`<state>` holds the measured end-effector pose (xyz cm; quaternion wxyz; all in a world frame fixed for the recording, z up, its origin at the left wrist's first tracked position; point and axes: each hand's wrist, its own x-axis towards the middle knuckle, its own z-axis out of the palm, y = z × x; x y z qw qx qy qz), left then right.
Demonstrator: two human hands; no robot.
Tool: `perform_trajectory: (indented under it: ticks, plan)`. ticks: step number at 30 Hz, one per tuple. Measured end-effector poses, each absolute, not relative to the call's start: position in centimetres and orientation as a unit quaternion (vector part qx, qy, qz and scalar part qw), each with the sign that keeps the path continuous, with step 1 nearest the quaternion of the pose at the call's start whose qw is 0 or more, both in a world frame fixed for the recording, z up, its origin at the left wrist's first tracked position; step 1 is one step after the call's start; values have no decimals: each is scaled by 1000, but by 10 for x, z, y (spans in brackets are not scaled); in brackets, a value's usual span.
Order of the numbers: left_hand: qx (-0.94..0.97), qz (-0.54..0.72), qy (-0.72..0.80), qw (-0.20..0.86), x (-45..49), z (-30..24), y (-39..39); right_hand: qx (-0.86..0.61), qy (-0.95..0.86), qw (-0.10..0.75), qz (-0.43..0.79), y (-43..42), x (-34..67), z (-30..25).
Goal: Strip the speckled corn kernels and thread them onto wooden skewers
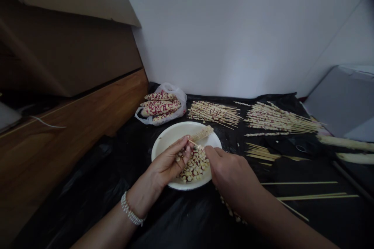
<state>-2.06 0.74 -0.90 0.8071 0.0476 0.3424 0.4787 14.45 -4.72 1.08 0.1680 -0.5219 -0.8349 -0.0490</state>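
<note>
While the person's left hand (168,161) is pinching a thin bamboo skewer (193,143) between thumb and fingers, the right hand (230,175) is curling down over the skewer's far end, its grip hidden, so what it holds cannot be told. Item, centre of the frame: a round white plate (163,146) is resting on a black plastic sheet (96,202), carrying a pale corn cob (203,133) and a heap of loose cream and red corn kernels (194,166). Item, upper centre: a white plastic bag (181,97) is holding red-speckled corn cobs (160,105). Item, upper right of the plate: bundles of kernel-threaded bamboo skewers (214,112) are lying side by side. Item, lower right: bare bamboo skewers (306,183) are lying well apart from the plate. Item, right edge: long pale cobs (344,143) are lying on the sheet. Item, left wrist: a pearl bead bracelet (130,209) is circling it.
</note>
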Motion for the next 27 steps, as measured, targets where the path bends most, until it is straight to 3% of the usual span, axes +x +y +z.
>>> perform_trajectory:
  ticks: [19, 27]
  plan:
    - [111, 435, 382, 808, -24, -12, 6, -501, -836, 219, -42, -48, 141, -2]
    - [110, 452, 358, 810, -16, -12, 0, -532, -828, 174, -29, -43, 144, 1]
